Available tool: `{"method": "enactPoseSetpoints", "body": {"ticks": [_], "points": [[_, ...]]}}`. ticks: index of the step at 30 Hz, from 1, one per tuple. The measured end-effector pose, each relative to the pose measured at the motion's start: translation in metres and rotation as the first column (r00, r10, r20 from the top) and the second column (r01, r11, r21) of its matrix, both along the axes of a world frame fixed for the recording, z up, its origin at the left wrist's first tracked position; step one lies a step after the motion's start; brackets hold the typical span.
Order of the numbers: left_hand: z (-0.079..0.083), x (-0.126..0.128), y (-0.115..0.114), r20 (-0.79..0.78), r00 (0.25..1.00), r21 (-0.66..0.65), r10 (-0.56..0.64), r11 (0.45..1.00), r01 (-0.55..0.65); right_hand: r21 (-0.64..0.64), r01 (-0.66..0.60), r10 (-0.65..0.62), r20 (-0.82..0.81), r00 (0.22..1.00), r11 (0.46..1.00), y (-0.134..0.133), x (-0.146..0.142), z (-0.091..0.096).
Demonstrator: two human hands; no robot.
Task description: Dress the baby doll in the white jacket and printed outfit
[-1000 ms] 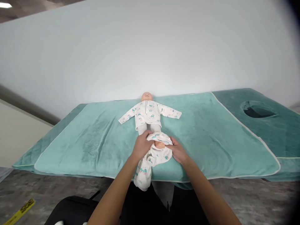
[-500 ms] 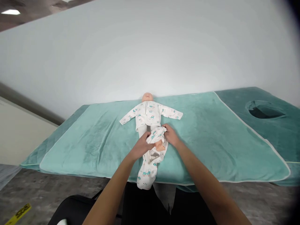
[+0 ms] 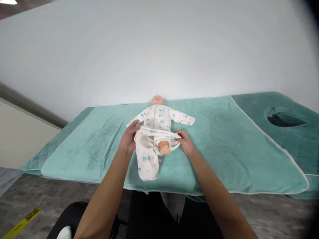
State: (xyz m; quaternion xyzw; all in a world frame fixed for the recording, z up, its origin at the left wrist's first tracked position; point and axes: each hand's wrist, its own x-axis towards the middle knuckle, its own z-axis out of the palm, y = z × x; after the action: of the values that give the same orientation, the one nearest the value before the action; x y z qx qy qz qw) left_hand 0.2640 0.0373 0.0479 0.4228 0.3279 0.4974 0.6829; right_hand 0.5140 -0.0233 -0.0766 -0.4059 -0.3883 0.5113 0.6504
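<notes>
A baby doll (image 3: 157,100) lies on its back, head toward the wall, in a white printed long-sleeved top (image 3: 161,117). Both hands stretch the waistband of matching baby pants (image 3: 147,166) across the doll's lower body. My left hand (image 3: 129,135) grips the waistband's left end, its fingers closed on the cloth. At the right end my right hand (image 3: 185,142) pinches the cloth. One bare doll foot (image 3: 164,147) sticks out of the bunched right leg. The left pant leg hangs down toward me, with a bit of the other foot beside it. The doll's hands are hidden in the sleeves.
A light green towel (image 3: 224,149) covers the bed, over a darker green cover (image 3: 264,103) with a face hole (image 3: 286,119) at the right. A white wall (image 3: 159,49) stands behind. Lower left are a black seat (image 3: 71,215) and yellow floor tape (image 3: 23,222).
My left hand has moved left and up, pulling the waistband wide. The pants have risen over the doll's legs, and the dangling leg has swung left off the bed's front edge.
</notes>
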Motion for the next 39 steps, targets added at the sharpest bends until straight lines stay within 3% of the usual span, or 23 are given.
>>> {"method": "enactPoseSetpoints", "body": {"ticks": [4, 10, 12, 15, 18, 21, 23, 25, 26, 28, 30, 32, 35, 37, 39], "points": [[-0.025, 0.004, 0.027, 0.084, 0.992, -0.062, -0.098, 0.993, 0.103, -0.035, 0.039, -0.041, -0.052, 0.998, 0.999, -0.002, -0.001, 0.003], [-0.063, 0.021, 0.012, 0.217, 0.975, -0.133, -0.052, 0.988, 0.082, 0.012, 0.077, -0.075, -0.122, 0.990, 0.997, -0.001, -0.001, -0.003], [-0.074, 0.020, 0.009, 0.266, 0.963, -0.150, -0.042, 0.985, 0.085, 0.020, 0.097, -0.095, -0.069, 0.993, 0.995, -0.002, 0.000, 0.002], [-0.090, 0.016, 0.010, 0.309, 0.951, -0.149, -0.012, 0.987, 0.061, 0.051, 0.129, -0.137, 0.182, 0.974, 0.990, -0.003, -0.005, 0.028], [-0.101, 0.012, 0.012, 0.309, 0.950, -0.120, -0.045, 0.989, 0.086, 0.033, 0.002, -0.016, 0.451, 0.893, 0.999, 0.001, -0.022, 0.070], [-0.106, 0.012, 0.015, 0.277, 0.954, -0.077, -0.115, 0.987, 0.142, -0.122, -0.290, 0.294, 0.672, 0.679, 0.949, 0.006, -0.052, 0.104], [-0.105, 0.013, 0.017, 0.242, 0.964, -0.066, -0.107, 0.990, 0.126, -0.221, -0.430, 0.437, 0.743, 0.507, 0.875, 0.007, -0.074, 0.111], [-0.104, 0.015, 0.018, 0.209, 0.975, -0.073, -0.080, 0.993, 0.097, -0.272, -0.428, 0.460, 0.773, 0.437, 0.862, 0.004, -0.092, 0.105], [-0.104, 0.015, 0.017, 0.195, 0.978, -0.079, -0.076, 0.993, 0.093, -0.275, -0.378, 0.437, 0.774, 0.457, 0.884, 0.002, -0.098, 0.099], [-0.103, 0.015, 0.015, 0.179, 0.980, -0.085, -0.088, 0.991, 0.105, -0.268, -0.243, 0.361, 0.715, 0.598, 0.932, 0.001, -0.102, 0.086], [-0.101, 0.014, 0.010, 0.160, 0.981, -0.095, -0.112, 0.987, 0.128, -0.258, -0.137, 0.256, 0.519, 0.815, 0.957, 0.004, -0.098, 0.075], [-0.097, 0.013, 0.006, 0.125, 0.976, -0.099, -0.181, 0.976, 0.194, -0.265, -0.078, 0.143, 0.236, 0.961, 0.961, 0.010, -0.091, 0.071], [-0.089, 0.011, 0.002, 0.045, 0.940, -0.061, -0.338, 0.938, 0.340, -0.285, -0.110, 0.100, -0.050, 0.994, 0.952, 0.018, -0.082, 0.073], [-0.086, 0.009, 0.002, 0.000, 0.916, -0.041, -0.402, 0.915, 0.402, -0.280, -0.184, 0.170, -0.075, 0.983, 0.942, 0.018, -0.079, 0.075], [-0.090, 0.007, 0.003, 0.024, 0.915, -0.044, -0.404, 0.914, 0.404, -0.265, -0.264, 0.274, -0.002, 0.962, 0.927, 0.016, -0.076, 0.075]]}}
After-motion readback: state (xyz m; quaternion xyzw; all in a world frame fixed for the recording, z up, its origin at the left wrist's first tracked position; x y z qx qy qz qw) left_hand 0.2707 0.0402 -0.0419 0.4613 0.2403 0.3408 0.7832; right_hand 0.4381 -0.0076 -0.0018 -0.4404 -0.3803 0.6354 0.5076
